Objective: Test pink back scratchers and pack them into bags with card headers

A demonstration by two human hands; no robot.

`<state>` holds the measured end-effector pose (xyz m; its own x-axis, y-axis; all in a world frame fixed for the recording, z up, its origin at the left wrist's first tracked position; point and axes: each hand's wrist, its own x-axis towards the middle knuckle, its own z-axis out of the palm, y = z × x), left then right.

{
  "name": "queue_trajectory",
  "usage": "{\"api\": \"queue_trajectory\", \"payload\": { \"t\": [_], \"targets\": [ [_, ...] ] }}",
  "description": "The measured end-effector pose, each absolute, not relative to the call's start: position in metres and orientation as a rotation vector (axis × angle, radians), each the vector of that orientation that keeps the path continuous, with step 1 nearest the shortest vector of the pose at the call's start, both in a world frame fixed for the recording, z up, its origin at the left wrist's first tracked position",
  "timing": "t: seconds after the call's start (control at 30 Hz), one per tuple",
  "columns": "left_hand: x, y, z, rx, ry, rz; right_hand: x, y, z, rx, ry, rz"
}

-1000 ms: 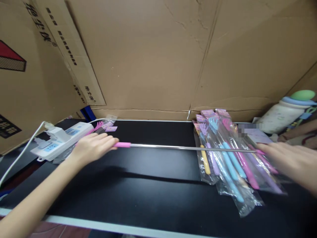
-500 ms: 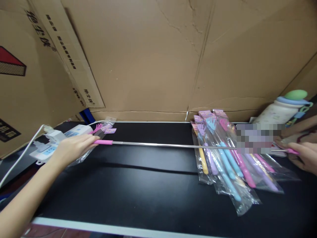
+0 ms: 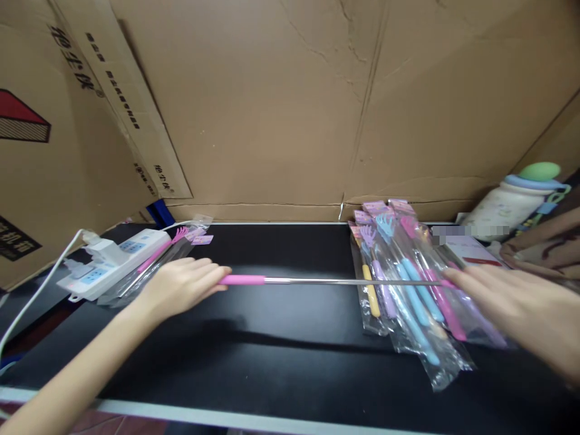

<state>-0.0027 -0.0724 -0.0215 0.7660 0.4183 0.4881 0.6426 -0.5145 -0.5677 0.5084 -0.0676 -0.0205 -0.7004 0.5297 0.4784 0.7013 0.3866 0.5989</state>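
Observation:
A telescopic back scratcher [image 3: 312, 281] with a pink grip and a thin metal rod stretches level across the view above the black table. My left hand [image 3: 188, 284] is closed around its pink grip. At the other end my right hand [image 3: 507, 302], slightly blurred, is closed on the pink head, which its fingers mostly cover. Under the rod's right part lies a pile of bagged back scratchers [image 3: 410, 284] in blue, purple, pink and yellow. Beyond my left hand a bagged pink back scratcher [image 3: 156, 257] lies beside the power strip.
A white power strip [image 3: 97, 275] with plugs and a cable sits at the left. Cardboard walls [image 3: 272, 121] stand behind and to the left. At the back right are a pale bottle [image 3: 502, 208] with a green top, a partly blurred-out flat item [image 3: 471, 246] and brown fabric [image 3: 544, 248].
Both hands have moved closer together, the left going right and the right going left. The back scratcher's rod between them is now shorter and slightly lower in view.

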Motion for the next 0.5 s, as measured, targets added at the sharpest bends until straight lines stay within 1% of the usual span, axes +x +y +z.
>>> {"api": "queue_trajectory", "payload": {
  "t": [0.07, 0.2, 0.3, 0.5],
  "targets": [
    [0.031, -0.074, -0.017, -2.227, -0.740, -0.394, 0.461, -0.074, -0.015, -0.873, -2.486, -1.329],
    [0.073, -0.075, -0.016, -2.281, -0.697, -0.460, 0.400, -0.081, -0.012, -0.807, -2.518, -1.271],
    [0.081, -0.074, -0.022, -2.307, -0.722, -0.468, 0.389, -0.081, -0.014, -0.784, -2.505, -1.241],
    [0.077, -0.078, -0.027, -2.311, -0.740, -0.477, 0.400, -0.080, -0.017, -0.738, -2.505, -1.122]
  ]
}}
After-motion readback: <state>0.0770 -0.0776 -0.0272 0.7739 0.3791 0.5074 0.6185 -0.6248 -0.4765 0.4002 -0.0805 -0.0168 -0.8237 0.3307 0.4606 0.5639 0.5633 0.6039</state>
